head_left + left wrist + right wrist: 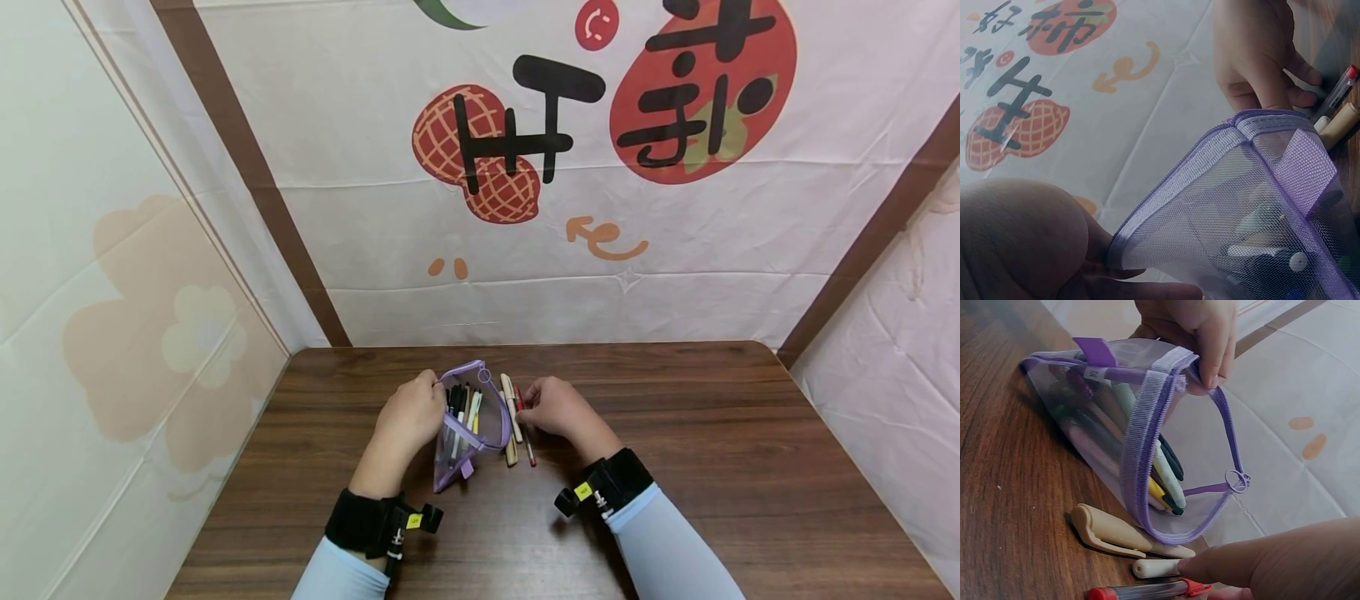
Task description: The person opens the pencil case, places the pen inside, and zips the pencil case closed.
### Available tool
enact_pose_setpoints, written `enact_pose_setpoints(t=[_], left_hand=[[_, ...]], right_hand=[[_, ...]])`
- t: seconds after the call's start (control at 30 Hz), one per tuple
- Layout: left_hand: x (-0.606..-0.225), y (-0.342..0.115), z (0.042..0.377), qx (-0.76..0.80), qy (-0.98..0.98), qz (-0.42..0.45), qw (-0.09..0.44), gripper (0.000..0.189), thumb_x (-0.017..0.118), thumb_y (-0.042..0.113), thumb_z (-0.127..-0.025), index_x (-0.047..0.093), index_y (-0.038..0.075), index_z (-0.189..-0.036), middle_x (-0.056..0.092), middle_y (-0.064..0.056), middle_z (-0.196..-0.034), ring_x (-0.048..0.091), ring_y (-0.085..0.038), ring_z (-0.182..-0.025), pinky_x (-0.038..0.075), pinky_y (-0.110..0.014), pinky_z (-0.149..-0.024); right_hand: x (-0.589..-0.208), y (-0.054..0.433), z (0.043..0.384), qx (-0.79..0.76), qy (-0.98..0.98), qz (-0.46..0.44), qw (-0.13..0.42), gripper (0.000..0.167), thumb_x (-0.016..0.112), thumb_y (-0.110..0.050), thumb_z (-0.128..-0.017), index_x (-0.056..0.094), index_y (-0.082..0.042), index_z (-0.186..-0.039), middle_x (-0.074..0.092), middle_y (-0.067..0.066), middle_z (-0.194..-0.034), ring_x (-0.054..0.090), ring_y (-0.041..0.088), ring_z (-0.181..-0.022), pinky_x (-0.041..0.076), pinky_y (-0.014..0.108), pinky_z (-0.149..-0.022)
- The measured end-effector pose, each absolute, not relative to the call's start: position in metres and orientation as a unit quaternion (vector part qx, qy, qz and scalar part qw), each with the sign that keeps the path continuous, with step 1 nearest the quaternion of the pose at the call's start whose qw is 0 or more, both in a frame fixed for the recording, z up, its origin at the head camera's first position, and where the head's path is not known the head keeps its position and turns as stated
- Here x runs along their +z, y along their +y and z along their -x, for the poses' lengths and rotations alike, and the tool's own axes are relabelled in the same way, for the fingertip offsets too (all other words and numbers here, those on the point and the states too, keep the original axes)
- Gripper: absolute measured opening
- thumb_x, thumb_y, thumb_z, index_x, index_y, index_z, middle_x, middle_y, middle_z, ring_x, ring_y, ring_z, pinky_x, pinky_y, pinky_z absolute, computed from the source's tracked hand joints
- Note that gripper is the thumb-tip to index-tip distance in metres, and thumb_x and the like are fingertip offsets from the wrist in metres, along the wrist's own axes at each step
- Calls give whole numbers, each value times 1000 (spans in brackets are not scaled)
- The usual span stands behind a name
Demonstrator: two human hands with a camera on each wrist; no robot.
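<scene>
A purple-edged mesh pencil pouch [491, 414] stands on the table with its zip mouth wide apart. Several pens [1169, 475] show inside it, yellow, pale green and dark ones among them. My left hand [414, 410] pinches the pouch's rim on the left side. Close to the pouch's right, my right hand [555, 406] reaches down over loose pens. In the right wrist view, one of its digits touches the end of a white pen [1155, 569]. Beside that lie a beige pen [1113, 531] with a clip and a clear pen [1147, 591] with red ends.
The brown wood-grain table [712, 467] extends to both sides and in front of the pouch. Behind it hangs a white printed cloth [360, 208], and another cloth [150, 333] with a flower borders the left side. A zip ring [1237, 481] hangs at the pouch mouth.
</scene>
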State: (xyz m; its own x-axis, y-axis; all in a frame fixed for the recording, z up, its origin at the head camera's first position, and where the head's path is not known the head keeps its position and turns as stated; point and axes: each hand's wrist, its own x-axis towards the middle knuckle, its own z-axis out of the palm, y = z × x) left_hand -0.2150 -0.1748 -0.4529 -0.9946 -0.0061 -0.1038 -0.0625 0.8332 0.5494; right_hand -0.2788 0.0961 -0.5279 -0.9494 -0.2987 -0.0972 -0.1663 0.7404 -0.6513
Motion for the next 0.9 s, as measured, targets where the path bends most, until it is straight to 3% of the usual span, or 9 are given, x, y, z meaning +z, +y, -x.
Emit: enact_pose_setpoints(t=[0.5,0.73,0.9], left_hand=[[-452,-174,213,288,956,12,50,40,36,24,-122,64,-1,-137,64,-11,-89,60,-25,-73,47,-40,-67],[-451,-174,213,289,956,11,51,39,37,24,-123,64,-1,-137,64,-11,-89,60,-25,-73,47,-40,-67],[-451,-173,213,289,956,9,52,38,37,24,-123,63,-1,-135,61,-11,-87,59,-25,-72,46,-40,-67]], right_hand=[[-554,96,297,-290,944,125,91,34,89,-27,-92,81,-7,-117,82,11,-115,75,25,-100,63,46,-91],[-526,91,277,-279,949,115,89,29,90,-28,-93,80,-5,-109,80,10,-106,73,25,-94,63,46,-92],[-527,92,280,-275,950,112,96,28,87,-24,-95,79,-4,-114,81,13,-113,74,28,-101,63,48,-96]])
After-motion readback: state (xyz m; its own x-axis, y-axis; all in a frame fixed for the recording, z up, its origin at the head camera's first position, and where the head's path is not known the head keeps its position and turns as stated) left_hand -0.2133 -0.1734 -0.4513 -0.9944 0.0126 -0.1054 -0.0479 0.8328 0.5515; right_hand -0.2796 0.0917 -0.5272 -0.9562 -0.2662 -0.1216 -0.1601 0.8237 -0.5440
